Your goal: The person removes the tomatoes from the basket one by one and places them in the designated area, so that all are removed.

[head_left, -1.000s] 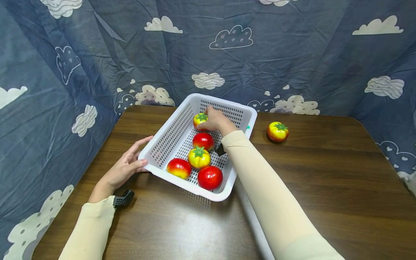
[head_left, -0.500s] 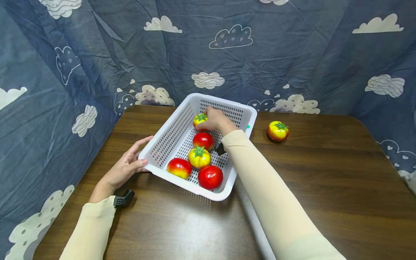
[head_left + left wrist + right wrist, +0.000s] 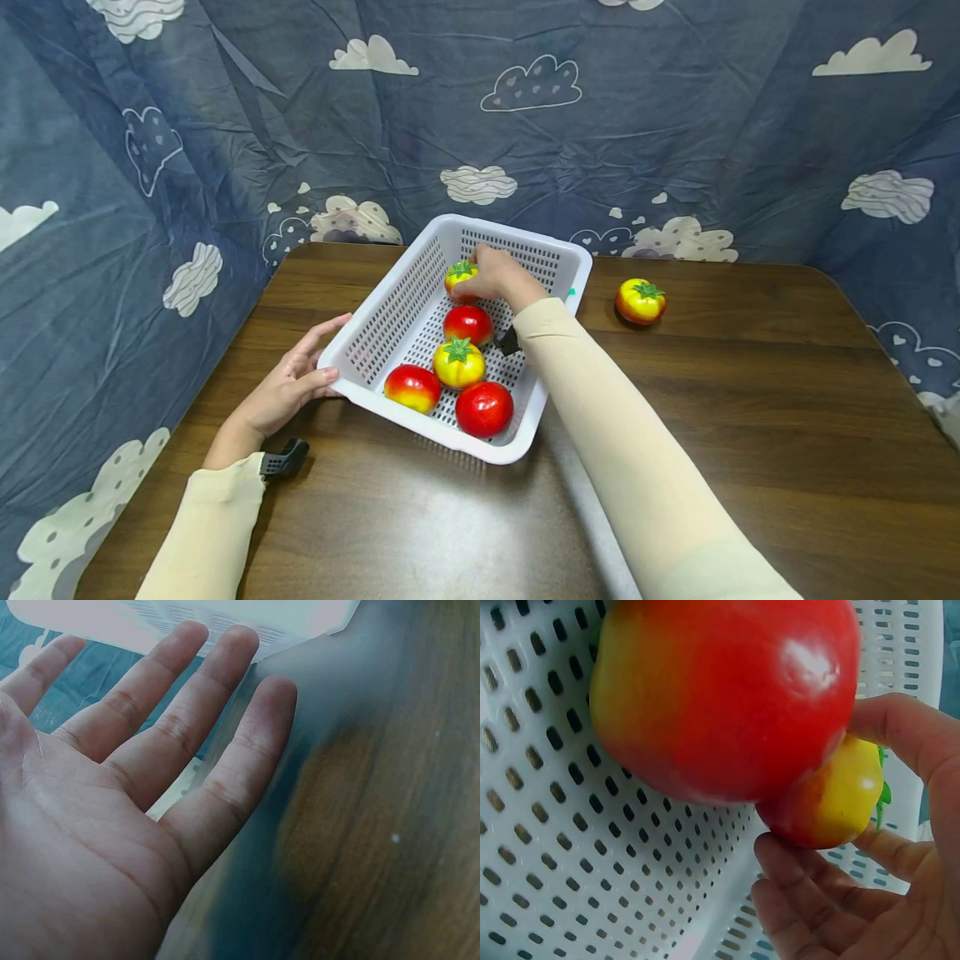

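A white perforated plastic basket [image 3: 367, 283] stands on the table, turned at an angle. My left hand [image 3: 288, 392] rests against its near-left corner from outside, fingers extended; in the left wrist view the fingertips touch or nearly touch the basket wall. Reaching into the far end, my right hand [image 3: 495, 277] holds a yellow-red artificial tomato [image 3: 460, 279] with a green calyx, thumb on one side and fingers on the other. Closer to me in the basket lie a red tomato [image 3: 468, 325], a yellow tomato [image 3: 459, 365], a red-yellow tomato [image 3: 412, 388] and another red tomato [image 3: 484, 409].
Outside the basket, a yellow-red tomato [image 3: 641, 302] sits on the brown wooden table [image 3: 750, 375] to the right. A dark blue cloud-patterned cloth [image 3: 637, 150] hangs behind the table and along its left side.
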{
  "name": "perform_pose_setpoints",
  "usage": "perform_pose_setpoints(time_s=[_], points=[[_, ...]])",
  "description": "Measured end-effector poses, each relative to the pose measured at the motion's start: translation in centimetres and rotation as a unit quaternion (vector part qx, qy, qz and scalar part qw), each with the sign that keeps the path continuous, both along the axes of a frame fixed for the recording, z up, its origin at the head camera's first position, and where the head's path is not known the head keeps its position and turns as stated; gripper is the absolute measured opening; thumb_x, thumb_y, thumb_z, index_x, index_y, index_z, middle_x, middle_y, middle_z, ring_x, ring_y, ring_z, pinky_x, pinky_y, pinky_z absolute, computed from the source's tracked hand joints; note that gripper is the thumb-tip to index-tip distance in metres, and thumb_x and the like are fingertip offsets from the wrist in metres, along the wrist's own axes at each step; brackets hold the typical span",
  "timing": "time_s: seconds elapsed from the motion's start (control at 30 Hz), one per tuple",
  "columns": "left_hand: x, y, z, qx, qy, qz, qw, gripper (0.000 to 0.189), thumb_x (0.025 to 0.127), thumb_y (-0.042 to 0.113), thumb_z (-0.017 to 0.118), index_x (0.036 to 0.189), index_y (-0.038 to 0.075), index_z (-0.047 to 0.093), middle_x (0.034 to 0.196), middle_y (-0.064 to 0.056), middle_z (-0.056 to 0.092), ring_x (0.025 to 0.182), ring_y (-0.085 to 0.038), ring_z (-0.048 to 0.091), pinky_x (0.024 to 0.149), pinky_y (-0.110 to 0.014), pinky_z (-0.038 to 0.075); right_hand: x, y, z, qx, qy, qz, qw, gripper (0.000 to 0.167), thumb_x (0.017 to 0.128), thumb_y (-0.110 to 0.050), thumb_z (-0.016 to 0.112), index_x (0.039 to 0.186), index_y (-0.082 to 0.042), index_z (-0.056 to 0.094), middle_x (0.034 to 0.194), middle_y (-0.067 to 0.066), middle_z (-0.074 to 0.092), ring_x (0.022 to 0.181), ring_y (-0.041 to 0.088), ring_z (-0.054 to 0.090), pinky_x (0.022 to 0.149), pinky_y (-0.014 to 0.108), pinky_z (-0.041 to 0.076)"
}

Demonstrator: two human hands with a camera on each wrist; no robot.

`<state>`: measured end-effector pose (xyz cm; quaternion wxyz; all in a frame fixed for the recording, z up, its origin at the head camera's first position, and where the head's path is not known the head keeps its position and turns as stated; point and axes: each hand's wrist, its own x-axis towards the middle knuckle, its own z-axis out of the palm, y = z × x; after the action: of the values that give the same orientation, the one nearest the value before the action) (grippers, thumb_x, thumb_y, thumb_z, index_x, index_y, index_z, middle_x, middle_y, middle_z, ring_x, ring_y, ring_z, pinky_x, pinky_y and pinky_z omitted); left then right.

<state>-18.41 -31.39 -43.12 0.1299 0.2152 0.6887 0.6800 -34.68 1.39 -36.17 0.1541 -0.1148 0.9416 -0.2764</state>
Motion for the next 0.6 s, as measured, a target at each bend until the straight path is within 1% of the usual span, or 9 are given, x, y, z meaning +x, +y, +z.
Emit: perform_pose_setpoints(time_s=[0.17,0.3,0.5,0.6], points=[[0.0,0.0,0.0,-0.002,-0.001,0.002,1.0,0.073,0.106,-0.004,0.048,0.17,0.026,0.029,0.146,0.0,0.059,0.119,-0.017,0.071,0.092,-0.033,0.064,0.3,0.4,0.4,-0.003,0.0,0.001,1.0,0.071,0.093,-0.037,0.077,0.15,-0.005,0.049,0.143,0.017,0.06,0.125,0.032,0.057,0.114,0.045,0.048],[0.0,-0.1,-0.1,-0.002,-0.001,0.001,1.0,0.073,0.106,-0.004,0.048,0.17,0.026,0.028,0.146,0.0,0.059,0.12,-0.017,0.07,0.092,-0.033,0.064,0.5,0.6,0.6,-0.002,0.007,0.012,0.9999,0.07,0.094,-0.039,0.075,0.149,-0.004,0.051,0.143,0.016,0.06,0.124,0.032,0.056,0.112,0.045,0.05],[0.0,0.0,-0.1,-0.002,0.0,0.0,1.0,0.073,0.106,-0.004,0.048,0.17,0.026,0.028,0.148,0.0,0.057,0.121,-0.017,0.07,0.093,-0.033,0.063,0.7,0.7,1.2,-0.01,0.018,0.028,0.9994,0.064,0.094,-0.038,0.074,0.145,-0.004,0.054,0.137,0.015,0.063,0.12,0.031,0.058,0.107,0.043,0.052],[0.0,0.0,0.0,-0.003,0.0,-0.001,1.0,0.073,0.107,-0.004,0.048,0.17,0.026,0.027,0.148,0.0,0.056,0.121,-0.017,0.07,0.094,-0.032,0.063,0.9,0.7,1.6,-0.013,0.016,0.035,0.9992,0.066,0.094,-0.038,0.074,0.147,-0.005,0.053,0.138,0.015,0.063,0.12,0.03,0.058,0.107,0.043,0.053]])
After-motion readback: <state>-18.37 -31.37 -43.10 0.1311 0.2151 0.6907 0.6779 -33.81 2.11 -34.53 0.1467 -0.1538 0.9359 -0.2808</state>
